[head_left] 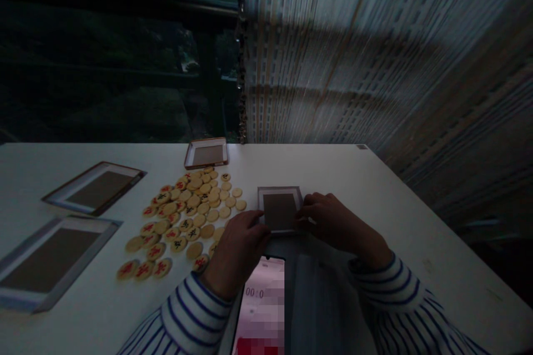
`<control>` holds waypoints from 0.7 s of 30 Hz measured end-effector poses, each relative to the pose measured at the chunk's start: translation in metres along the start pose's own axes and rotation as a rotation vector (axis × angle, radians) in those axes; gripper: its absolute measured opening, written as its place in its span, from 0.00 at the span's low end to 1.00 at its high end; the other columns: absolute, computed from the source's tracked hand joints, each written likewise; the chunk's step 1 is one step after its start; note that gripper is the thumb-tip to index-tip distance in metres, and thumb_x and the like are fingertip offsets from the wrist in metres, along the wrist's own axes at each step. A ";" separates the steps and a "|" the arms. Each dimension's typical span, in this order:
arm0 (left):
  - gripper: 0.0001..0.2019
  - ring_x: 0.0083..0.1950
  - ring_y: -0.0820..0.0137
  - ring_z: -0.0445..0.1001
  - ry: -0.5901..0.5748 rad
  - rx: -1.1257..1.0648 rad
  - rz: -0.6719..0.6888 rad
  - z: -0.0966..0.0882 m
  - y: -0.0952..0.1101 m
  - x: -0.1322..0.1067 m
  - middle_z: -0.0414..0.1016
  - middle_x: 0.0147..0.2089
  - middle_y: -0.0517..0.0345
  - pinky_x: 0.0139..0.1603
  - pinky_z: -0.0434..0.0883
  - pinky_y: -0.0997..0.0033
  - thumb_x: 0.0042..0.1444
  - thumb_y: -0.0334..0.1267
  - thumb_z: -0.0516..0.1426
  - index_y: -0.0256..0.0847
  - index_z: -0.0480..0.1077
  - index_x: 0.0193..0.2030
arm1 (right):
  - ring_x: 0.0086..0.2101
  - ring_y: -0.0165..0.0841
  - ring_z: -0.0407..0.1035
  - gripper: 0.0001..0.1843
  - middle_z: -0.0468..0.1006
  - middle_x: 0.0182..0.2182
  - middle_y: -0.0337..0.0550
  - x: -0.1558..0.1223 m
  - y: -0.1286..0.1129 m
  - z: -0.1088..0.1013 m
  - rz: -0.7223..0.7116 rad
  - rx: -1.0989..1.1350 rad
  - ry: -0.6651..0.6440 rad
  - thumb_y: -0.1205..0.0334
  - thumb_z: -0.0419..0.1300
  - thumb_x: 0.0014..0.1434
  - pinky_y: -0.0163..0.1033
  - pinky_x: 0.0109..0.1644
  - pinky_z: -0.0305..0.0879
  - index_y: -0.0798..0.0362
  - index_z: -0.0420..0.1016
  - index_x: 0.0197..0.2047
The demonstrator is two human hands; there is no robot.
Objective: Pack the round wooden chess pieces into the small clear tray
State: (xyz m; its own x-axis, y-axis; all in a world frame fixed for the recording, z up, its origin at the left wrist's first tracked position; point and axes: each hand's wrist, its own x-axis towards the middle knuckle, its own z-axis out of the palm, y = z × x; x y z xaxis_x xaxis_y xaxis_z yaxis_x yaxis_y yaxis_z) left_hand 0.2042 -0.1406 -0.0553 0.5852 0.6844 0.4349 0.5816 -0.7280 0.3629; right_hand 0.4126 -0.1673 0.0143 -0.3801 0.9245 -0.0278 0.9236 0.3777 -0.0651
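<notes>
On the white table, a small shallow box (pixel 278 191) with a pale rim and a grey-brown bottom lies in front of me. My left hand (pixel 241 249) grips its left edge, thumb and fingers closed there. At the opposite edge, my right hand (pixel 333 224) has its fingers bent and closed on the rim. Many round wooden Chinese chess pieces (pixel 194 199) are spread in a loose heap left of the box, some overlapping. Red or dark characters mark several; others show plain faces. My left wrist hides part of the heap's near right side.
Two larger shallow trays, a brown-rimmed one (pixel 137 169) and a pale-rimmed one (pixel 109 226), lie left. Another tray (pixel 222 161) stands behind the pieces. Below my hands are a phone (pixel 266 283) with a timer display and a dark see-through object (pixel 318 299). String curtains (pixel 316 66) hang behind.
</notes>
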 end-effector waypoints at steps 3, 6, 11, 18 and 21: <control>0.05 0.45 0.63 0.68 0.027 0.008 0.020 0.000 0.000 0.001 0.69 0.45 0.49 0.44 0.68 0.57 0.50 0.33 0.55 0.42 0.72 0.32 | 0.33 0.30 0.61 0.07 0.70 0.32 0.41 0.002 -0.003 0.003 -0.009 0.003 -0.002 0.61 0.54 0.54 0.36 0.34 0.49 0.48 0.74 0.33; 0.05 0.45 0.63 0.68 0.016 0.007 0.019 0.001 0.000 0.001 0.69 0.45 0.49 0.44 0.68 0.57 0.50 0.33 0.54 0.42 0.72 0.31 | 0.33 0.30 0.61 0.07 0.70 0.31 0.41 0.003 -0.004 0.004 -0.017 0.009 -0.002 0.62 0.54 0.54 0.36 0.33 0.48 0.48 0.74 0.32; 0.05 0.46 0.62 0.67 0.017 -0.001 0.011 0.004 -0.002 -0.001 0.69 0.46 0.49 0.44 0.67 0.57 0.50 0.33 0.54 0.42 0.72 0.33 | 0.33 0.30 0.61 0.07 0.69 0.31 0.41 0.002 -0.003 0.006 -0.026 0.028 0.006 0.62 0.54 0.55 0.36 0.33 0.48 0.49 0.74 0.31; 0.05 0.47 0.62 0.67 -0.004 -0.011 -0.001 0.000 0.001 0.001 0.68 0.46 0.49 0.44 0.67 0.57 0.50 0.33 0.55 0.42 0.72 0.32 | 0.33 0.30 0.61 0.07 0.70 0.31 0.41 0.003 -0.002 0.005 -0.023 0.015 -0.013 0.62 0.54 0.54 0.36 0.33 0.48 0.49 0.74 0.30; 0.06 0.46 0.62 0.68 -0.003 -0.015 0.006 -0.001 0.002 0.001 0.69 0.46 0.49 0.44 0.67 0.56 0.50 0.33 0.55 0.42 0.72 0.33 | 0.34 0.30 0.62 0.07 0.70 0.32 0.41 0.003 -0.003 0.003 -0.031 0.017 -0.021 0.63 0.54 0.54 0.36 0.34 0.49 0.49 0.74 0.31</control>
State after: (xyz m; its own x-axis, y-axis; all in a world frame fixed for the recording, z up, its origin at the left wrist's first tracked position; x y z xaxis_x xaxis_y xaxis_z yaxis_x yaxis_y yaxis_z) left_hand 0.2050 -0.1411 -0.0534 0.5906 0.6801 0.4344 0.5693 -0.7326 0.3730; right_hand 0.4083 -0.1665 0.0112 -0.4094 0.9112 -0.0464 0.9106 0.4049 -0.0829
